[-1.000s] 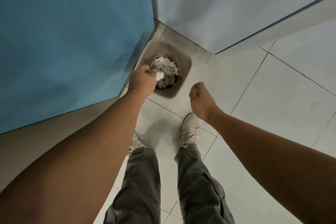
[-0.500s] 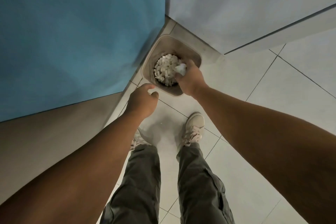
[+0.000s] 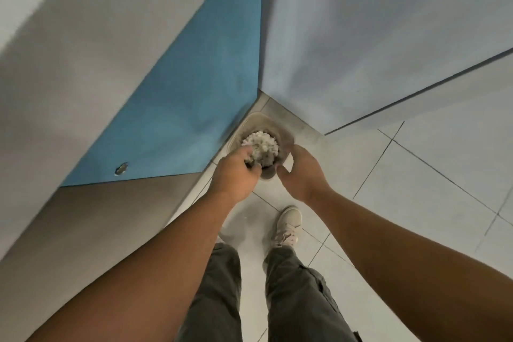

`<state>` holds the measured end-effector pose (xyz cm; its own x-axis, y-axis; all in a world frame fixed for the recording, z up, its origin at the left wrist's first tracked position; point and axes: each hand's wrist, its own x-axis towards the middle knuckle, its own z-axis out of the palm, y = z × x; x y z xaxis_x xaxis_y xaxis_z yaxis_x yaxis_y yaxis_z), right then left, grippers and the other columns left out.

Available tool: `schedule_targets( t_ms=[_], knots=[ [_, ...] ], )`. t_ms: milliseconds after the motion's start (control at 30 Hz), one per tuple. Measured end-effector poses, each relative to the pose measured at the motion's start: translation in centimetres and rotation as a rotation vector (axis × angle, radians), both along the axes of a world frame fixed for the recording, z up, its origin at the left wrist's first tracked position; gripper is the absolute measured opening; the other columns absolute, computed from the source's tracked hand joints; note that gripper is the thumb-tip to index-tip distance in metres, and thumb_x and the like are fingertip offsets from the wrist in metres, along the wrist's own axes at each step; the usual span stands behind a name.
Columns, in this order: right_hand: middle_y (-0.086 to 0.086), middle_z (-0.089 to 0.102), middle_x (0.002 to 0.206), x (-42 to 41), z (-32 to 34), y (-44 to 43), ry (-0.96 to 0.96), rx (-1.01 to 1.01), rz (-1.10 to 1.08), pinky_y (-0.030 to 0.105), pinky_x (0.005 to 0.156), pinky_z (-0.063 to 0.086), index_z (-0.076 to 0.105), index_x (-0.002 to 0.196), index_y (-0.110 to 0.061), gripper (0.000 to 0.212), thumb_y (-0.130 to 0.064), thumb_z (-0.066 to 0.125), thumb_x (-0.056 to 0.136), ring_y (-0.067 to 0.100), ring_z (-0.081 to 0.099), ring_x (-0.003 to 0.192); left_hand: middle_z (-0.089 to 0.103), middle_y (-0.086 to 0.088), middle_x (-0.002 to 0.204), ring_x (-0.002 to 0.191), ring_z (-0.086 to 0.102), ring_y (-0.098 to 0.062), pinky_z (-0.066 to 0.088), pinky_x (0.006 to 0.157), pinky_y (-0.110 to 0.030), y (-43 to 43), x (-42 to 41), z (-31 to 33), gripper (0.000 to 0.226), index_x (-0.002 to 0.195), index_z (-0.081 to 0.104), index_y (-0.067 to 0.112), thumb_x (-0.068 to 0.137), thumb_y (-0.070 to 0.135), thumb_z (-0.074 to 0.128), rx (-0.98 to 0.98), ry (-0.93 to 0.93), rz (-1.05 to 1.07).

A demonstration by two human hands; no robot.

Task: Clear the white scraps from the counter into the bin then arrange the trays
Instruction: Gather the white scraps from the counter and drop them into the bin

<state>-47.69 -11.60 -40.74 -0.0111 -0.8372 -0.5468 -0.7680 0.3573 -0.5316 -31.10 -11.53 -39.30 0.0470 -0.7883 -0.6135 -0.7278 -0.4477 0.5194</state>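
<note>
Scraps (image 3: 262, 144) heap the bin (image 3: 266, 119), tucked into the far corner of the floor (image 3: 416, 175). We hold our left hand (image 3: 236, 175) over the pile, fingers curled, and our right hand (image 3: 302, 172) at the bin's right edge; whether either pinches a scrap we cannot tell. We judge the dumping nearly done. Arranging the trays remains, with neither trays nor worktop in view.

1 view: head-worn wide-angle camera at standing height, tilted steeply down. Faces floor (image 3: 416, 203) corner where blue panel (image 3: 194, 105) at left meets pale wall (image 3: 361, 36) at right. Bin (image 3: 273, 126) far, mid-frame. Forearms enter from near edge; left hand (image 3: 236, 175), right hand (image 3: 302, 172) at bin. Legs (image 3: 216, 300), 1 shoe (image 3: 288, 223) nearest. Edges bend.
</note>
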Motion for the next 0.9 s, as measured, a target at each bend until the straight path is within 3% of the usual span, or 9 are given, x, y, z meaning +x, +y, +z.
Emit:
schedule_targets(
  t_ms=[67,200,367,567,700,900],
  knots=[
    [0.005,0.053,0.134,-0.1,4.3,-0.4,-0.033,-0.075,0.060,0.035,0.102,0.043,0.049,0.133,-0.018,0.050,-0.024,0.060,0.084,0.026,0.048,0.124,0.063,-0.004,0.126,0.115,0.058,-0.026,0.050,0.097,-0.038,-0.3,-0.4,4.3,0.055,0.132,0.054,0.031,0.079,0.042,0.065,-0.097,0.011,-0.045],
    [0.003,0.046,0.142,-1.2,12.1,-1.8,-0.029,-0.213,0.144,0.029,0.108,0.033,0.050,0.134,-0.019,0.051,-0.022,0.062,0.085,0.023,0.041,0.132,0.062,0.004,0.127,0.116,0.053,-0.024,0.044,0.100,-0.039,-0.3,-1.2,12.1,0.056,0.129,0.057,0.029,0.075,0.035,0.071,-0.302,-0.050,-0.084],
    [0.002,0.039,0.150,-2.5,21.7,-3.6,-0.071,-0.357,0.180,0.025,0.110,0.025,0.050,0.135,-0.020,0.048,-0.025,0.062,0.089,0.018,0.034,0.138,0.054,0.010,0.134,0.124,0.045,-0.013,0.036,0.107,-0.027,-0.1,-1.6,21.7,0.051,0.133,0.054,0.027,0.085,0.032,0.067,-0.534,-0.073,0.024],
    [0.001,0.041,0.147,-1.6,31.1,-6.4,-0.176,-0.571,0.357,0.019,0.109,0.022,0.056,0.131,-0.020,0.042,-0.027,0.063,0.090,0.014,0.035,0.137,0.054,0.006,0.133,0.124,0.045,-0.013,0.034,0.104,-0.024,-2.6,-0.5,30.1,0.050,0.135,0.052,0.022,0.087,0.031,0.065,-0.731,-0.109,0.051],
    [-0.001,0.040,0.148,0.1,35.6,-9.3,-0.205,-0.687,0.435,0.026,0.113,0.027,0.054,0.133,-0.022,0.043,-0.029,0.062,0.091,0.015,0.035,0.138,0.058,0.004,0.130,0.119,0.049,-0.018,0.034,0.099,-0.022,-4.8,1.1,35.0,0.049,0.131,0.056,0.019,0.085,0.032,0.064,-0.890,-0.181,0.099],
    [-0.007,0.036,0.151,5.9,40.7,-11.7,-0.220,-0.781,0.573,0.029,0.113,0.029,0.052,0.132,-0.028,0.040,-0.035,0.058,0.093,0.012,0.029,0.140,0.054,0.008,0.137,0.127,0.044,-0.014,0.038,0.106,-0.028,-4.6,5.5,40.2,0.046,0.133,0.053,0.024,0.089,0.036,0.063,-1.000,-0.259,0.193]
  ],
)
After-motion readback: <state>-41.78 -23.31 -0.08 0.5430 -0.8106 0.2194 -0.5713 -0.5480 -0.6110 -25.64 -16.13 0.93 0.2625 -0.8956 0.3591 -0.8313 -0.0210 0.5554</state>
